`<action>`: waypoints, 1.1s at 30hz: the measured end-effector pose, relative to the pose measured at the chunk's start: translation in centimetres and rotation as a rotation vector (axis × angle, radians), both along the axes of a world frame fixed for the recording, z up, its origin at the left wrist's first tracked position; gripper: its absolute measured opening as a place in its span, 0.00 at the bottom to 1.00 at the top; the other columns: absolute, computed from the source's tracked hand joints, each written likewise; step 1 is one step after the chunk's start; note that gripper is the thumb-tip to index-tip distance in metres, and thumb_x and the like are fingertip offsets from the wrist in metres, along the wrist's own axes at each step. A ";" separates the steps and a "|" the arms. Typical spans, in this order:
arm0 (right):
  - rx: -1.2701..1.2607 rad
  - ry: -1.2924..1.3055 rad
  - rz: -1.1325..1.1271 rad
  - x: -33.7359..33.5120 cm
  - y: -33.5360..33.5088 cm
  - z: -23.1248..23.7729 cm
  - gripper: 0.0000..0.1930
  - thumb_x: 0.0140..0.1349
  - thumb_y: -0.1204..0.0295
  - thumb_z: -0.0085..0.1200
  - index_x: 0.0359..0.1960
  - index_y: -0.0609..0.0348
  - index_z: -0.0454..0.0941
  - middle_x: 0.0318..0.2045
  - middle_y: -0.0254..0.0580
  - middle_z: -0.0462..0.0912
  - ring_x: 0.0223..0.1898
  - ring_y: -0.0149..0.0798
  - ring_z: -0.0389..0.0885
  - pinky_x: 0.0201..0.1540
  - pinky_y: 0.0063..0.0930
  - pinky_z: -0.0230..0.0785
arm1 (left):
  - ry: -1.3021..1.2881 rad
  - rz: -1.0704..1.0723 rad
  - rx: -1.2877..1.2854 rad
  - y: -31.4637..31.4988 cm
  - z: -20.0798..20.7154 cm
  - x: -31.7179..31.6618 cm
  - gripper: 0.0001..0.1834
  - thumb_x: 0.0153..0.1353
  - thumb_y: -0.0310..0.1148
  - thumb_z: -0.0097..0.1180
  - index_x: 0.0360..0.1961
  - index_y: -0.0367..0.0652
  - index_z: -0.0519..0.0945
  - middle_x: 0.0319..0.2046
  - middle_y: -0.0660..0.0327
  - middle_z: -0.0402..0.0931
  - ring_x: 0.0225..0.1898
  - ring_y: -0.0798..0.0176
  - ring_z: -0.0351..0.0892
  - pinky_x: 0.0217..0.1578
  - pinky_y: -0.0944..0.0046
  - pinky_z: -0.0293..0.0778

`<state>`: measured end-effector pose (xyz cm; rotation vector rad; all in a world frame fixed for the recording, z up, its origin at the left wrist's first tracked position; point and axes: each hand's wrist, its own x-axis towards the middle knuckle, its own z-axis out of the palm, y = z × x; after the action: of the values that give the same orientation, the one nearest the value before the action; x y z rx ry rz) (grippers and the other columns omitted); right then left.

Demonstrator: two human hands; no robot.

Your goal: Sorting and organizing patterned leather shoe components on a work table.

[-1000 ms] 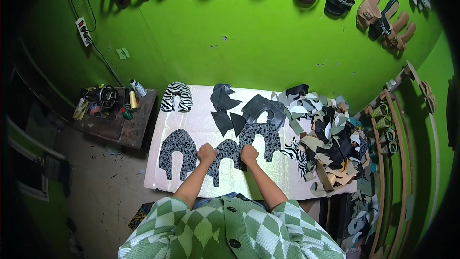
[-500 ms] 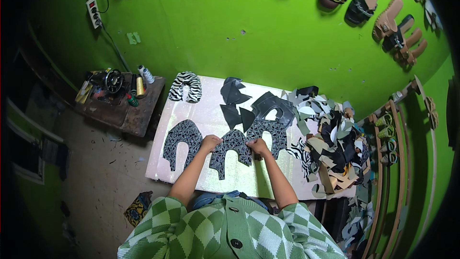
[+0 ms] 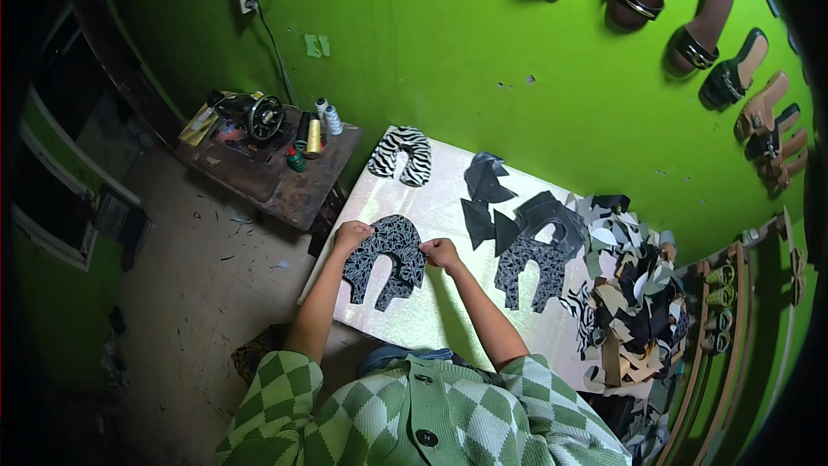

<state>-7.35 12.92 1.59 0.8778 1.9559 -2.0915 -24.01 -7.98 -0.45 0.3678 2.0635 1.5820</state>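
Between my hands is an arch-shaped shoe upper piece (image 3: 398, 231) with a black-and-grey line pattern, its legs pointing toward me. My left hand (image 3: 352, 235) pinches its left side, and my right hand (image 3: 440, 253) pinches its right edge. It overlaps a similar patterned piece on the white table (image 3: 440, 311), so that lower one is mostly hidden. Farther right lies another patterned piece (image 3: 517, 263), partly over black glossy cut pieces (image 3: 554, 210). Pointed black pieces (image 3: 486, 179) sit left of those. A zebra-striped arch piece (image 3: 420, 158) rests at the far left corner.
A heap of scraps (image 3: 634, 280) covers the table's right end. At the left stands a sewing machine (image 3: 259, 116) on a wooden table (image 3: 259, 185) with thread spools (image 3: 314, 135). Sandals (image 3: 703, 26) hang on the green wall; a wooden rack (image 3: 709, 380) stands at right.
Both hands have carried the patterned piece leftward, from between the two similar pieces onto the left one. The view has turned, shifting the table rightward in the picture.
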 end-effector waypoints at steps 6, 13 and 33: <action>0.540 -0.028 -0.157 -1.4 -2.0 -2.8 0.09 0.49 0.67 0.61 0.24 0.61 0.80 0.19 0.38 0.80 0.19 0.28 0.77 0.24 0.23 0.69 | 0.200 0.045 -0.367 1.0 3.1 0.4 0.11 0.41 0.35 0.67 0.24 0.40 0.82 0.24 0.61 0.80 0.28 0.70 0.78 0.32 0.71 0.71; 0.647 -0.046 -0.240 -1.3 -3.3 -1.9 0.10 0.45 0.67 0.63 0.23 0.60 0.80 0.20 0.40 0.81 0.23 0.33 0.79 0.29 0.24 0.70 | 0.211 0.038 -0.281 0.9 2.1 0.4 0.10 0.39 0.30 0.69 0.21 0.40 0.79 0.21 0.61 0.79 0.23 0.70 0.77 0.26 0.72 0.72; 0.695 0.060 -0.341 -0.9 -4.8 -1.6 0.10 0.45 0.71 0.63 0.24 0.63 0.75 0.20 0.41 0.79 0.22 0.34 0.77 0.29 0.25 0.69 | 0.285 0.136 -0.365 0.3 -0.6 0.3 0.15 0.39 0.35 0.69 0.27 0.42 0.79 0.26 0.61 0.80 0.27 0.66 0.79 0.29 0.68 0.73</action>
<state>-8.22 8.17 -0.01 1.3511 2.7925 -1.5676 -23.68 -7.73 -1.02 0.3393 2.5874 1.2424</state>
